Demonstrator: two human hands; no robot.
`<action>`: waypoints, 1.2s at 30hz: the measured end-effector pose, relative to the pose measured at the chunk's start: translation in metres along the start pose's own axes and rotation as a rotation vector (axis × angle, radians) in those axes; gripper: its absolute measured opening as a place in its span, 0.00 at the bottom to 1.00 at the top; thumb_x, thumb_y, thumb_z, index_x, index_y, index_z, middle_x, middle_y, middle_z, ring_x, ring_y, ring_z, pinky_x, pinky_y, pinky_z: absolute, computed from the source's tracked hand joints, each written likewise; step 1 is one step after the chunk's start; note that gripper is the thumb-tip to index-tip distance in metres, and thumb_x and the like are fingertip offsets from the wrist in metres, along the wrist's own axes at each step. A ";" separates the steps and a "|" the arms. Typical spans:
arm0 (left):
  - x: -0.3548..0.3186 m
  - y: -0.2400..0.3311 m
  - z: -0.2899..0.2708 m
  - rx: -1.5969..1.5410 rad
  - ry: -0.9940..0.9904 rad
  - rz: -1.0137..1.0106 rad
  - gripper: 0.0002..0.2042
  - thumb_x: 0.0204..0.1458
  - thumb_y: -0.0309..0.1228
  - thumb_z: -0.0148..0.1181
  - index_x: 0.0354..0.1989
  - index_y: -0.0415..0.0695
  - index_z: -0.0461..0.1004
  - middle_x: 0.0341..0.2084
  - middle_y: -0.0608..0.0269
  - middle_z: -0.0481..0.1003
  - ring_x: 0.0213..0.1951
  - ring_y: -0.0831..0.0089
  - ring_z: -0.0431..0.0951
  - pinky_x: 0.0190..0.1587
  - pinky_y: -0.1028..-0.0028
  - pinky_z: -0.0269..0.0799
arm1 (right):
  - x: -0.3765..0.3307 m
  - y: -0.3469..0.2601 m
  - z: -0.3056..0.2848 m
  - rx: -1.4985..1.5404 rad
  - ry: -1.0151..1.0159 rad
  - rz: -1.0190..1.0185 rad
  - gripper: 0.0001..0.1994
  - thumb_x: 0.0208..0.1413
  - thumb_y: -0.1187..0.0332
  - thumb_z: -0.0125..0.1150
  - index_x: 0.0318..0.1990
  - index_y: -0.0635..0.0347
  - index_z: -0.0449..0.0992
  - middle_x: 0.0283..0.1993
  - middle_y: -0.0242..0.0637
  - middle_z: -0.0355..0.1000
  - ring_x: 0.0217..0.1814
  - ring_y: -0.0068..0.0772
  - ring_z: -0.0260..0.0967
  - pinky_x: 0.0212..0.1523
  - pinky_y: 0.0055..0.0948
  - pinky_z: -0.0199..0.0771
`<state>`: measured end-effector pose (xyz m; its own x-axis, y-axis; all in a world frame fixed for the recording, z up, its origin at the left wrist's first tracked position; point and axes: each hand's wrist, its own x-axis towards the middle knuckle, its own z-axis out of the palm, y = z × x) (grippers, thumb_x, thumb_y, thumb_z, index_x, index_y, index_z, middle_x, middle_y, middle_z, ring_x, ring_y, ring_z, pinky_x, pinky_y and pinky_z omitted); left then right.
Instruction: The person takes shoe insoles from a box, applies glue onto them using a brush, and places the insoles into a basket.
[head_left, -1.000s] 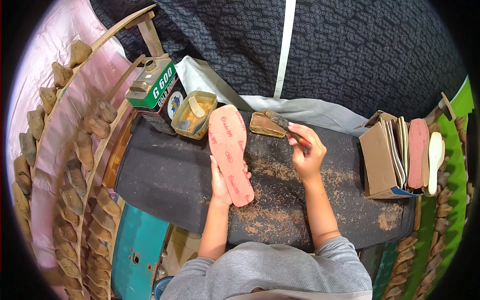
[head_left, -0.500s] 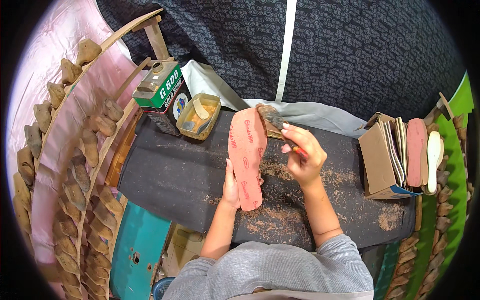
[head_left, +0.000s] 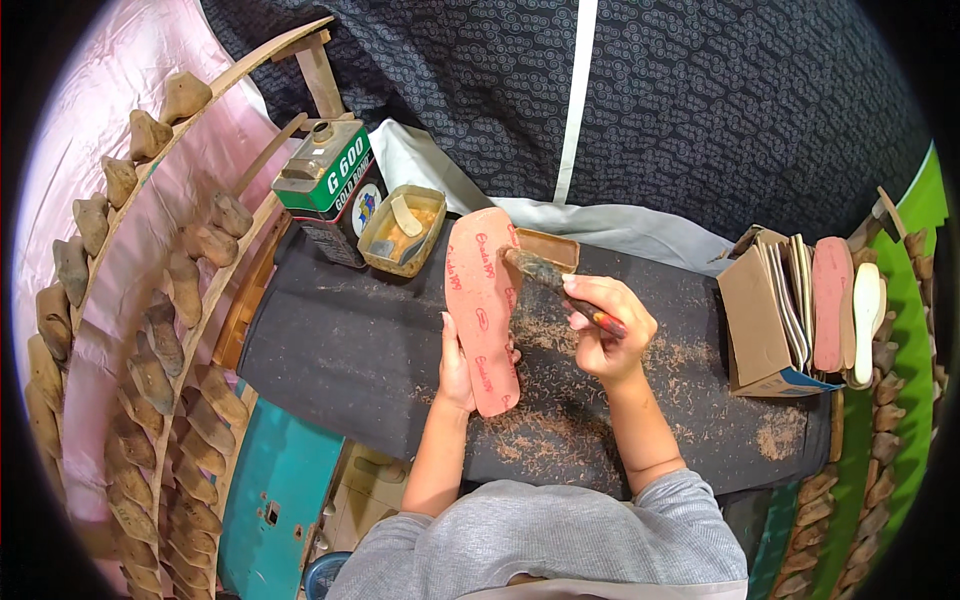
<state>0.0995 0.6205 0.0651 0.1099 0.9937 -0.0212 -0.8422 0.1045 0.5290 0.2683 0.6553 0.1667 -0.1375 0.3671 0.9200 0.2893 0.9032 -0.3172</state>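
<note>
My left hand (head_left: 457,370) grips a pink shoe insole (head_left: 482,300) by its lower half, thumb along the left edge and fingertips at the right edge. The insole is upright in view, with red markings scattered over its face. In my right hand (head_left: 612,325) is a brush (head_left: 540,270) with a dark, caked shaft and a red-tipped handle. Its bristle end reaches the insole's upper right edge and overlaps its face. Behind the brush, a shallow tan box (head_left: 553,248) lies partly hidden.
A metal can (head_left: 330,185) and a stained tray (head_left: 437,226) holding a pale scraper stand at the back left. Shavings (head_left: 545,430) litter the dark-covered table (head_left: 340,330). A cardboard box (head_left: 752,325) with insoles is at right. Racks of wooden shoe lasts (head_left: 150,375) line both sides.
My left hand has shifted the insole slightly left and up. The brush tip has moved from the insole's top right corner down and inward along its right side.
</note>
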 end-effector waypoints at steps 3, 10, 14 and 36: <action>-0.001 0.002 0.001 -0.015 -0.002 0.001 0.35 0.56 0.63 0.30 0.52 0.44 0.65 0.31 0.60 0.72 0.29 0.69 0.73 0.34 0.67 0.74 | 0.000 -0.003 -0.001 0.048 0.028 0.048 0.15 0.36 0.81 0.64 0.37 0.64 0.77 0.39 0.45 0.76 0.39 0.41 0.76 0.40 0.31 0.76; 0.000 0.005 0.005 -0.051 -0.072 0.010 0.34 0.56 0.64 0.30 0.53 0.45 0.64 0.34 0.61 0.71 0.32 0.70 0.72 0.35 0.66 0.73 | 0.004 -0.002 0.009 0.004 -0.059 -0.005 0.13 0.40 0.76 0.67 0.37 0.61 0.77 0.40 0.42 0.76 0.39 0.40 0.76 0.38 0.29 0.76; 0.004 0.014 0.012 -0.038 -0.027 0.079 0.34 0.56 0.64 0.30 0.54 0.47 0.64 0.35 0.63 0.71 0.32 0.71 0.71 0.34 0.67 0.71 | -0.014 -0.010 0.007 0.088 -0.097 -0.041 0.11 0.38 0.76 0.66 0.34 0.64 0.77 0.34 0.44 0.76 0.33 0.41 0.76 0.34 0.30 0.77; 0.002 0.002 0.025 0.054 -0.027 -0.003 0.35 0.57 0.63 0.29 0.56 0.45 0.62 0.35 0.60 0.71 0.32 0.69 0.72 0.33 0.68 0.73 | 0.013 -0.011 0.002 0.022 -0.055 -0.031 0.16 0.38 0.82 0.64 0.40 0.62 0.76 0.45 0.42 0.75 0.42 0.39 0.75 0.40 0.28 0.76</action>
<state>0.1111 0.6214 0.0873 0.1266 0.9919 -0.0005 -0.8123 0.1040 0.5739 0.2611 0.6505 0.1818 -0.1981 0.3501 0.9155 0.2634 0.9187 -0.2943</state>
